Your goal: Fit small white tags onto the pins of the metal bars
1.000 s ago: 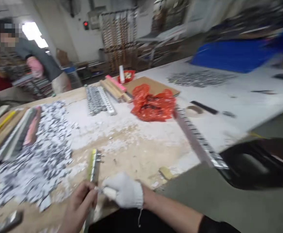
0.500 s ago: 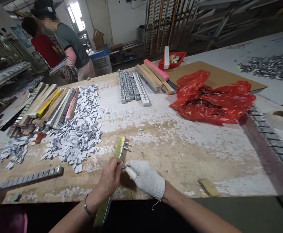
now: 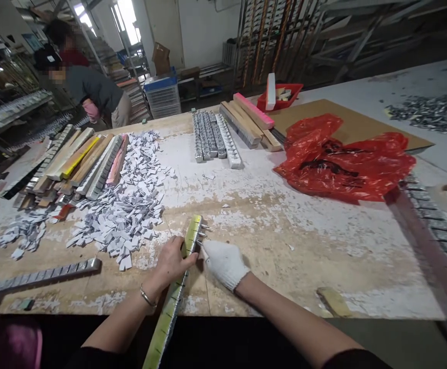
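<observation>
Bar Under Two-Hand Grip at the Near Edge of the Table

Clock positions are read from the left hand (image 3: 174, 262), which is bare. Its fingers close over the yellow-green bar (image 3: 172, 302), with the thumb lying across the bar. The far end of the bar points to 1 o'clock; the near end runs toward 6 to 7 o'clock and overhangs the edge of the table (image 3: 261, 277). Pegs (image 3: 204, 234) project from the far end on its right-hand side, and dark pins line the lower length.

The right hand (image 3: 223, 259), in a white knitted glove, sits at 3 o'clock, just beside the bar. Its fingers are set narrow on a pale handle (image 3: 205, 251); most of the handle is hidden by the glove.

Surrounding items: a heap of white chips (image 3: 121, 220) at 10 o'clock; a stack of bars (image 3: 81, 159) between 10 and 11; a silver-faced bar (image 3: 50, 274) at 9; silver-wrapped bars (image 3: 208, 136) between 12 and 1, side by side; a red plastic bag (image 3: 346, 169) at 2; a tan block (image 3: 334, 301) just past 3
</observation>
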Tool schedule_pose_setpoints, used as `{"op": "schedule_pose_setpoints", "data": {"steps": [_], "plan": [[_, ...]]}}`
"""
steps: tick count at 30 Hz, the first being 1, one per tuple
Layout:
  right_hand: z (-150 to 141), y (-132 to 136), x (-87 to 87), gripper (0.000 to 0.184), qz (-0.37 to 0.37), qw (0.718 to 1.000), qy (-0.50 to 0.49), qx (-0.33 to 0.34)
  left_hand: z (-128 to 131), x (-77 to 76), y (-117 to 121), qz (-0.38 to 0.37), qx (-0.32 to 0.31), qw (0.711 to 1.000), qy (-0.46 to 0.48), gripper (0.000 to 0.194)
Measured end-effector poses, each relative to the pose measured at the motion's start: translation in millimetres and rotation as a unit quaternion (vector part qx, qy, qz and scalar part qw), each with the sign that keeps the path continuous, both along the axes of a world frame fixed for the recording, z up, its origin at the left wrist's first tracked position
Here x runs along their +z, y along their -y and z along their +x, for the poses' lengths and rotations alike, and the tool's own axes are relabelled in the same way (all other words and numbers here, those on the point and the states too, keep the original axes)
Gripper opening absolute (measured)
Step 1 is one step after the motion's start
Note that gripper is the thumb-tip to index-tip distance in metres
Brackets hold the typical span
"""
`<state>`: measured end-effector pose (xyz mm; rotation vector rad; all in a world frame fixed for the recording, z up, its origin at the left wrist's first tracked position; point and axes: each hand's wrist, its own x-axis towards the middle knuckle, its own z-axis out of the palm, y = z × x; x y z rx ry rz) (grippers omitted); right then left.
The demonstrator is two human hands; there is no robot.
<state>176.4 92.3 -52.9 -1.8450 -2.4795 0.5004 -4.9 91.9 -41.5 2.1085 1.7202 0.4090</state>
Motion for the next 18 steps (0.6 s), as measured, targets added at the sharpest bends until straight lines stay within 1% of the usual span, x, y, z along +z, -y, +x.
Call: {"op": "schedule_pose_setpoints", "data": {"steps": [2,7,11,18], "plan": [[-3.8,0.1,-4.7,0.021,0.006,1.000,0.006,0.003,0.3,-5.6,-0.4,-0.002,-0.002,1.000,0.006,0.022],[-4.6,-0.5,-12.0,0.020,0.009,0.999,0.018,0.029,2.0,-12.5,2.7,0.032,-0.015,0.999,0.019,0.020],[-4.2,-4.9,-11.4,0.024,0.005,0.999,0.010,0.052,1.1,-15.5,0.7,0.045,-0.024,0.999,0.016,0.021],[-4.3,-13.8,-9.1,0.022,-0.014,0.996,-0.007,0.091,0.3,-13.9,-0.5,0.032,-0.035,0.999,-0.002,0.020]]}}
